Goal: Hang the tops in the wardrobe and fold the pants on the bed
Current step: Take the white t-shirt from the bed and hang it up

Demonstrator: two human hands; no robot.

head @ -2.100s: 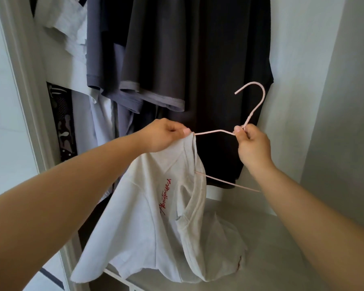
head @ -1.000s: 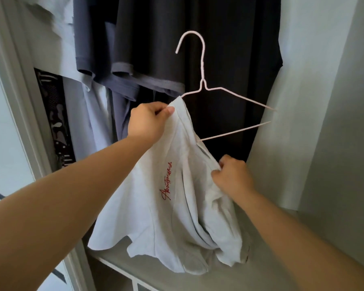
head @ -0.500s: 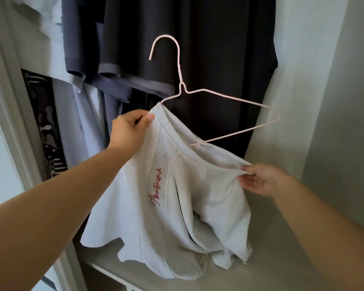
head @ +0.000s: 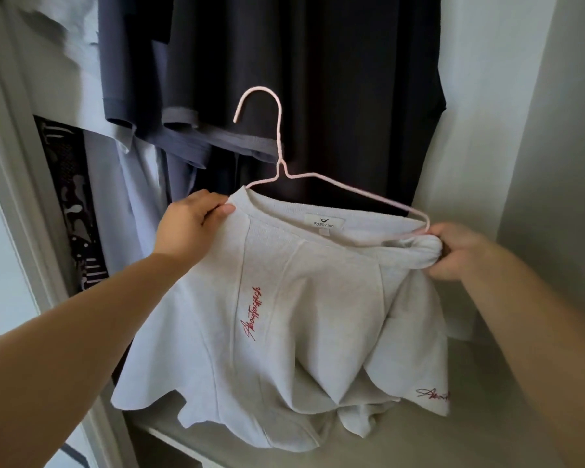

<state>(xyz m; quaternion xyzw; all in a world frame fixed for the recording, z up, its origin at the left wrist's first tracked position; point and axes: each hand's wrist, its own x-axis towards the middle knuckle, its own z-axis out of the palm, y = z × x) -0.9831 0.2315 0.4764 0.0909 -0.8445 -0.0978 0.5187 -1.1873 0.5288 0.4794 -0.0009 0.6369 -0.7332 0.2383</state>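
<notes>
**Dressing the pink hanger (head: 279,146).** The left hand (head: 190,224) pinches the white top (head: 301,315) by its collar, just beside the hanger's neck. The right hand (head: 460,251) grips fabric bunched over the hanger's right tip. Next, likely: seat that shoulder, then hang it up.

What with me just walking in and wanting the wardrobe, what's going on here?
A person is fitting a pale grey top onto a pink wire hanger at the wardrobe. The left hand grips the collar at one end; the right hand holds bunched fabric at the hanger's other end. The hook is free, not yet hung. Dark tops hang behind, and the hem rests on the shelf.
</notes>
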